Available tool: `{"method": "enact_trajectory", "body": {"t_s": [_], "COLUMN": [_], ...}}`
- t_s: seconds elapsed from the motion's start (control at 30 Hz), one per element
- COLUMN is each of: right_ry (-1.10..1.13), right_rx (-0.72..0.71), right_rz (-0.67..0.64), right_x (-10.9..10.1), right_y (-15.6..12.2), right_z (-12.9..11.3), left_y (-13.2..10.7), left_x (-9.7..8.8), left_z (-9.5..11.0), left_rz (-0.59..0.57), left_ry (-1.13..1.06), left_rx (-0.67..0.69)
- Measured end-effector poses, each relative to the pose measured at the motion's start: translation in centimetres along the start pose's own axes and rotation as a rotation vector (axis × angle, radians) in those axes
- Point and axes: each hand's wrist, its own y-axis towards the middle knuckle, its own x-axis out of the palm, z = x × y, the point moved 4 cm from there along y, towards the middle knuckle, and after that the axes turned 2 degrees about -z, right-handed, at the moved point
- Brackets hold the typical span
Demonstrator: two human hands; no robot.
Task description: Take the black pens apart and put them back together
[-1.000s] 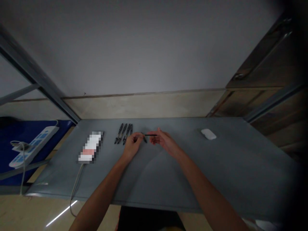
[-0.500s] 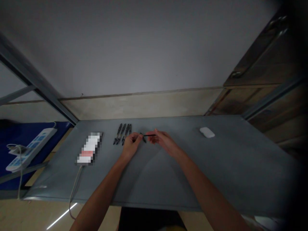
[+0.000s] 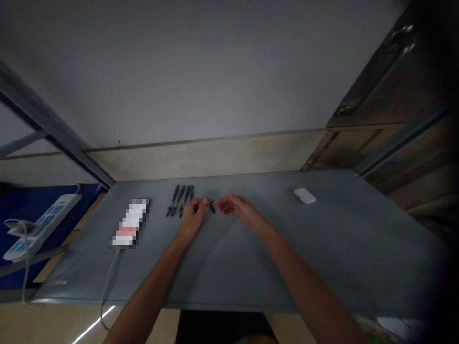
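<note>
My left hand [image 3: 192, 215] and my right hand [image 3: 236, 209] meet over the far middle of the grey table [image 3: 322, 248]. Both pinch a small black pen part [image 3: 212, 206] between their fingertips; only a short dark piece shows between them. Just left of my left hand lie several black pens [image 3: 179, 199] side by side, pointing away from me. The hands hover just above the table surface.
A phone [image 3: 131, 222] with a white cable [image 3: 107, 286] lies at the table's left. A white mouse [image 3: 304, 195] sits at the far right. A white power strip [image 3: 39, 224] rests on a blue surface off the left edge. A wall runs behind the table.
The thin black rod that stuck out between my hands has gone out of sight; my hands have closed together. The view has shifted slightly.
</note>
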Motion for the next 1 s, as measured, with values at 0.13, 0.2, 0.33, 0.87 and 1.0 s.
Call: {"method": "enact_trajectory", "body": {"t_s": [0.13, 0.2, 0.33, 0.87, 1.0], "right_ry": [0.034, 0.023, 0.004, -0.111, -0.148], "right_rx": [0.013, 0.017, -0.009, -0.035, -0.087], "right_rz": [0.018, 0.029, 0.043, 0.102, 0.244], "right_x": [-0.3, -0.4, -0.3, -0.5, -1.6], "right_y": [0.0, 0.1, 0.1, 0.2, 0.3], "right_z": [0.3, 0.3, 0.2, 0.0, -0.1], "left_y": [0.1, 0.1, 0.0, -0.6, -1.5], "left_x": [0.3, 0.5, 0.4, 0.4, 0.8], "left_z": [-0.3, -0.4, 0.0, 0.8, 1.9], "left_rz": [-0.020, -0.043, -0.060, -0.061, -0.060], "left_ry": [-0.013, -0.036, -0.073, 0.211, 0.454], "left_rx": [0.000, -0.022, -0.038, 0.116, 0.210]}}
